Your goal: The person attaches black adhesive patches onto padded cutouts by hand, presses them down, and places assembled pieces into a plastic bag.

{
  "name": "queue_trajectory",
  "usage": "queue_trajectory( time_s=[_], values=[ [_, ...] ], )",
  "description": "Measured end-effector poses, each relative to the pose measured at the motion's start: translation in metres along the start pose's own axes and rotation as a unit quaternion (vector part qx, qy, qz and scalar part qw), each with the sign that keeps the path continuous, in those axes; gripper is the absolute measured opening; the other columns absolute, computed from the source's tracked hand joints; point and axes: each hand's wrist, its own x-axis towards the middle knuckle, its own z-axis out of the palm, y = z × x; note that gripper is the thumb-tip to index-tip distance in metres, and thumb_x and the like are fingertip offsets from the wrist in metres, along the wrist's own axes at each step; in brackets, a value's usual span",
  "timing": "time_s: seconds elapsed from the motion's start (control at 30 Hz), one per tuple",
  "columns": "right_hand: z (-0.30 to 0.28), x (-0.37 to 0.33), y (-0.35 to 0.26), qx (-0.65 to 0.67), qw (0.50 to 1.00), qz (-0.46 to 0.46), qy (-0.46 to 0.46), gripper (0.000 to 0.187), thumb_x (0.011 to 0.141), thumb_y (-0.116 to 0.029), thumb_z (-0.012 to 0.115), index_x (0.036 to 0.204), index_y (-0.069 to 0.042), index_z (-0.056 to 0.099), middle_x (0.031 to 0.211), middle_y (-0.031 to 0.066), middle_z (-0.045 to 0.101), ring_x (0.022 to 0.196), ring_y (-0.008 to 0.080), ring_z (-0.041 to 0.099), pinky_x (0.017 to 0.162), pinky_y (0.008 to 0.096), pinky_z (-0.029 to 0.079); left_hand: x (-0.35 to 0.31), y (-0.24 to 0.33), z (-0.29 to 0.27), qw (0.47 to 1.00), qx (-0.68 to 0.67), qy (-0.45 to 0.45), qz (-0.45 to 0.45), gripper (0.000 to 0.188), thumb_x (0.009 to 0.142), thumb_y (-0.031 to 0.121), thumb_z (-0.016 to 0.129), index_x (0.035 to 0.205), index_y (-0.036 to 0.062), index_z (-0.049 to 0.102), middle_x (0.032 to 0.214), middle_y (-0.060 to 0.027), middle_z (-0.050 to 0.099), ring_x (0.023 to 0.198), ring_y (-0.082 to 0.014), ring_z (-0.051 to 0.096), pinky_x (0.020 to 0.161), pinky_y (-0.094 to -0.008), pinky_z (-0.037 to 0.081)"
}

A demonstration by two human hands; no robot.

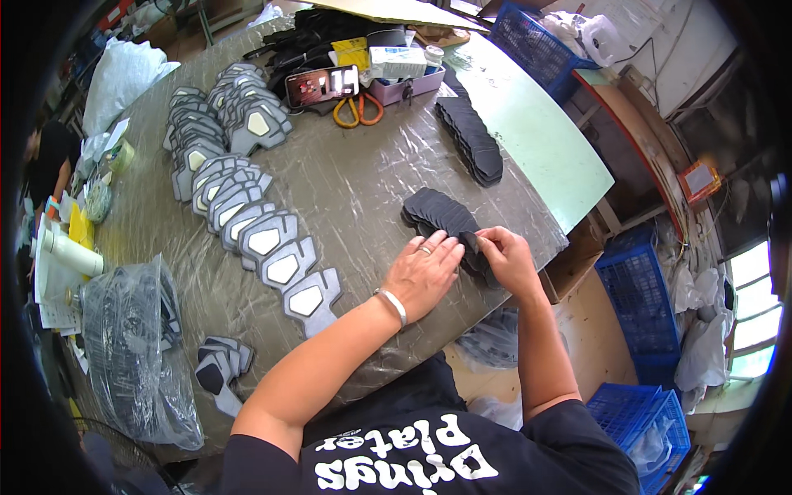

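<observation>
Two hands at one fanned stack of black pieces [437, 208] on the plastic-covered table [363, 198]; the stack runs from your fingers toward 11 o'clock. Your left hand [422, 272] lies flattish at its near end, fingers extended, nearly together. Your right hand [511, 260] pinches a black piece [470, 240] between thumb and forefinger; other fingers curled. From your hands: second black stack [469, 140] at 12, orange-handled scissors [347, 112] and phone [323, 85] at 11, overlapping grey pieces [266, 240] 9 to 10, clear plastic bag [132, 363] between 8 and 9.
</observation>
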Motion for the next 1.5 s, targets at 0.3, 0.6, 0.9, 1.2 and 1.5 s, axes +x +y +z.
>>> queue_trajectory(
  time_s=[0.3, 0.6, 0.9, 1.2, 1.5],
  values=[
    [-0.029, 0.018, 0.019, 0.459, 0.833, 0.064, 0.303, 0.012, 0.098, -0.008, 0.056, 0.092, -0.001, 0.064, 0.097, 0.0061, 0.067, 0.08, 0.0142, 0.065, 0.074, 0.0275, 0.054, 0.005, 0.001, 0.011, 1.0, 0.017, 0.009, -0.02, 0.039, 0.088, 0.028, 0.064, 0.12, 0.0048, 0.061, 0.122, -0.0105, 0.06, 0.119, -0.0284, 0.054, 0.102, -0.0421, 0.04],
    [0.075, -0.055, -0.077, -0.08, 0.92, -0.377, 0.073, 0.02, 0.07, 0.004, 0.077, 0.088, -0.001, 0.07, 0.097, 0.012, 0.069, 0.081, 0.0262, 0.067, 0.069, 0.0333, 0.052, -0.05, 0.031, -0.041, 0.691, -0.574, 0.226, -0.377, 0.025, 0.091, 0.019, 0.071, 0.101, -0.0011, 0.06, 0.085, -0.0022, 0.065, 0.074, -0.0039, 0.06, 0.064, -0.0214, 0.05],
    [0.115, -0.048, -0.114, 0.097, 0.946, -0.149, -0.27, 0.057, 0.075, -0.013, 0.084, 0.124, -0.001, 0.059, 0.118, 0.0114, 0.062, 0.088, 0.0163, 0.065, 0.076, 0.0301, 0.054, -0.156, 0.002, -0.086, 0.749, -0.371, 0.215, -0.505, 0.015, 0.092, 0.015, 0.067, 0.09, 0.0013, 0.062, 0.072, -0.0049, 0.065, 0.061, -0.0082, 0.06, 0.055, -0.0261, 0.047],
    [0.142, -0.022, -0.119, 0.064, 0.946, 0.054, -0.313, 0.024, 0.085, -0.016, 0.076, 0.076, 0.003, 0.064, 0.061, -0.0025, 0.056, 0.057, 0.0033, 0.046, 0.05, 0.0237, 0.039, -0.173, -0.004, -0.125, 0.834, -0.213, 0.123, -0.494, 0.027, 0.082, 0.016, 0.078, 0.102, 0.0026, 0.065, 0.086, -0.0083, 0.069, 0.07, -0.0194, 0.066, 0.064, -0.0303, 0.053],
    [0.172, -0.007, -0.115, 0.016, 0.937, 0.074, -0.34, 0.029, 0.089, -0.021, 0.072, 0.075, 0.003, 0.064, 0.058, -0.0005, 0.056, 0.055, 0.0036, 0.045, 0.048, 0.0248, 0.038, -0.191, -0.001, -0.106, 0.949, 0.024, 0.053, -0.311, 0.034, 0.075, 0.015, 0.078, 0.105, 0.0028, 0.068, 0.108, -0.0072, 0.065, 0.103, -0.0242, 0.06, 0.086, -0.0366, 0.048]
  ],
)
